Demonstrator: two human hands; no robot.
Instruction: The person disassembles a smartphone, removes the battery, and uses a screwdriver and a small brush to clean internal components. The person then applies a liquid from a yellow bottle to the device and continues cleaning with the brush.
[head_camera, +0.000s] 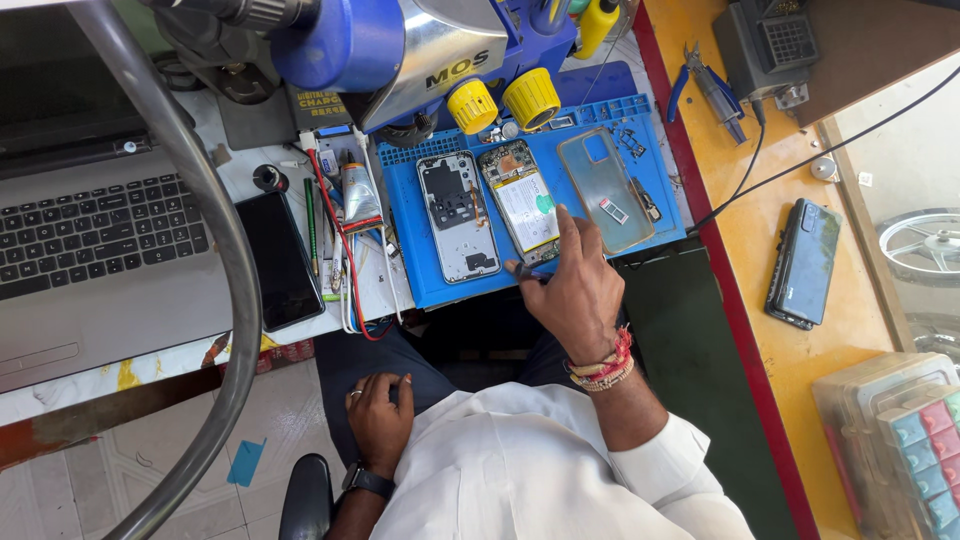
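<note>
Right hand (575, 290): I am pinching a thin tool (525, 269), fingers narrow, its tip touching the opened phone (522, 205) at the blue mat's (420, 275) front edge.
Left hand (380, 415): I am resting it loosely curled, empty, on my thigh.
Beside: a grey frame (456, 215) and a clear glossy case (600, 185), lying flat, parts exposed for access.

We have a single view, taken from the head, looking almost straight down from well above the worktop (300, 335). It faces our own lap, with the blue mat (425, 265) near mid-frame, the laptop (95, 250) at the left edge and floor at the lower left. A microscope head (400, 40) looms close at the top.
</note>
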